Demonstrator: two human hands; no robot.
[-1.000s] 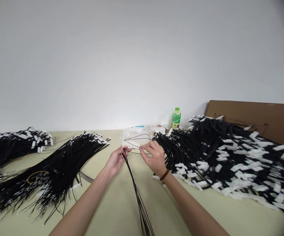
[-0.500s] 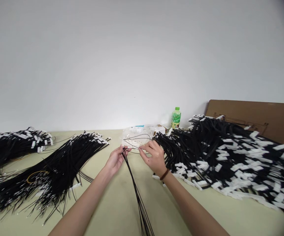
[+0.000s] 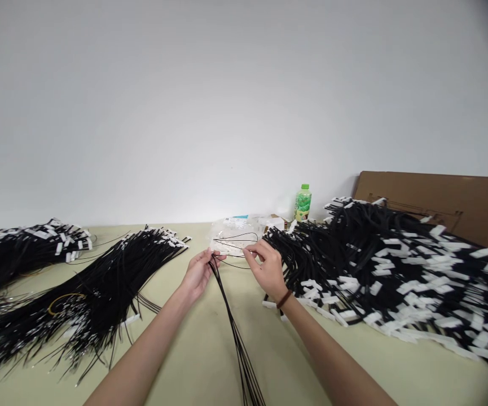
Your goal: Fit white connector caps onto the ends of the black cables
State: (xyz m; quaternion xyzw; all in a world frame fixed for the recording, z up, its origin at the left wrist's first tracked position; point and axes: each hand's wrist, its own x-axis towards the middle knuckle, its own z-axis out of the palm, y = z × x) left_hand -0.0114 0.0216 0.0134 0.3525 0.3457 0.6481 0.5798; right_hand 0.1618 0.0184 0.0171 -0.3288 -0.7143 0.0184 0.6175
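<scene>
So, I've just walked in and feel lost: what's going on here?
Someone's left hand holds a few thin black wires that trail toward the viewer. The right hand is at a looped wire before a clear bag, its grip unclear. Bigger wire heaps lie on the table to both sides.

From hands, 12 o'clock facing wall (image 3: 227,113): open table (image 3: 273,349) at 6, between forearms (image 3: 163,332), split by trailing black strands (image 3: 232,321). Gap at 9, between left hand (image 3: 198,274) and nearer left cable heap (image 3: 119,273). Plastic bag (image 3: 227,226) blocks 12, thin strand loop (image 3: 257,239) before it. Right cable heap (image 3: 374,248) crowds 3, just beside right hand (image 3: 268,270); bottle (image 3: 303,204) stands at 1.
</scene>
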